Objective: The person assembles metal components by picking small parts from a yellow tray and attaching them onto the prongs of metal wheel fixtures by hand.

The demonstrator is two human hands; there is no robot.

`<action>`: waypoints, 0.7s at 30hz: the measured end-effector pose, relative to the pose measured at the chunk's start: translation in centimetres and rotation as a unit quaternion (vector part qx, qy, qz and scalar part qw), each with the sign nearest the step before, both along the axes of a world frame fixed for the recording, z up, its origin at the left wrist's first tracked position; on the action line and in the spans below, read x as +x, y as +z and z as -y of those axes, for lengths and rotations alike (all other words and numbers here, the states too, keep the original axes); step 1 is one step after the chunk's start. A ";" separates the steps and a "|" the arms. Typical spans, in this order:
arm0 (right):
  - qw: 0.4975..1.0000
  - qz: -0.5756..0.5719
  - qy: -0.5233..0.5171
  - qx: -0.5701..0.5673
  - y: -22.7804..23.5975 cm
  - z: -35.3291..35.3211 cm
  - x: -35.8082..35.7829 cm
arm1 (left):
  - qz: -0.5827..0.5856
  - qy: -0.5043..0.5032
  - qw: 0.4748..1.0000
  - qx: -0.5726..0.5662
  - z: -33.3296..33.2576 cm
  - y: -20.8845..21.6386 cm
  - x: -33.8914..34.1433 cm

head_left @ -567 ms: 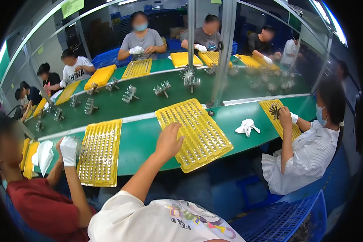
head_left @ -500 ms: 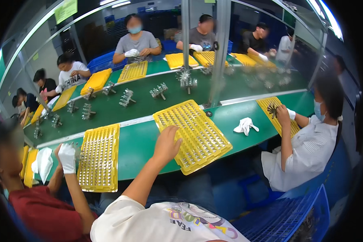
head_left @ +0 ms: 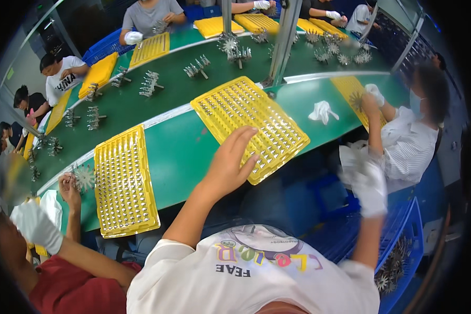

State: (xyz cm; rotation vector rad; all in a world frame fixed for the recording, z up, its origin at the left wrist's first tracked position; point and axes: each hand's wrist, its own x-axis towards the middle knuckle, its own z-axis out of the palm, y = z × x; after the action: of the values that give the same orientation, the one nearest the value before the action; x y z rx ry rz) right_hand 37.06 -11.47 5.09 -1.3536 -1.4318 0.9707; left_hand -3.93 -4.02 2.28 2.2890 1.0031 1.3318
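Note:
A yellow tray (head_left: 283,161) with rows of small shiny metal pieces lies tilted across the green bench's near edge in front of me. My bare left hand (head_left: 231,161) is over the tray's near left part, fingers stretched and thumb apart. No object shows in it. Whether the fingertips touch the pieces I cannot tell. My right hand (head_left: 368,188) wears a white glove and is out to the right, above the blue basket (head_left: 414,220). Motion smears its fingers, so whether it holds anything is unclear. Star-shaped metal parts (head_left: 395,264) lie in the basket.
Another filled yellow tray (head_left: 154,222) lies to the left, beside a co-worker in red holding a star-shaped part (head_left: 83,178). A crumpled white cloth (head_left: 323,112) is right of my tray. Metal racks of prongs (head_left: 150,83) stand on the green belt (head_left: 178,86). A metal post (head_left: 283,44) rises beyond.
My view has tipped downward. My left hand has moved from the tray's left edge further over its pieces. My gloved right hand has come into view above the basket.

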 end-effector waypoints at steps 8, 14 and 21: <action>0.836 -0.425 0.231 -0.260 -2.3 -11.1 -24.4 | 0.058 0.078 0.995 -0.012 2.7 2.4 -7.1; 0.832 -0.370 0.250 -0.329 -3.7 -12.1 -27.1 | 0.031 0.066 0.997 0.007 3.0 3.2 -8.9; 0.831 -0.343 0.236 -0.369 -6.4 -10.9 -28.3 | -0.042 0.041 0.994 -0.097 3.3 3.2 -10.9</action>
State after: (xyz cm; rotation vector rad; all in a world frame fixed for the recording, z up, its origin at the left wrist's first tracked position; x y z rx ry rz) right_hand 8.79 -0.54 -1.35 -0.9430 -0.8323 2.2427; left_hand -14.83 -7.37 5.50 2.1933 1.2103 1.1224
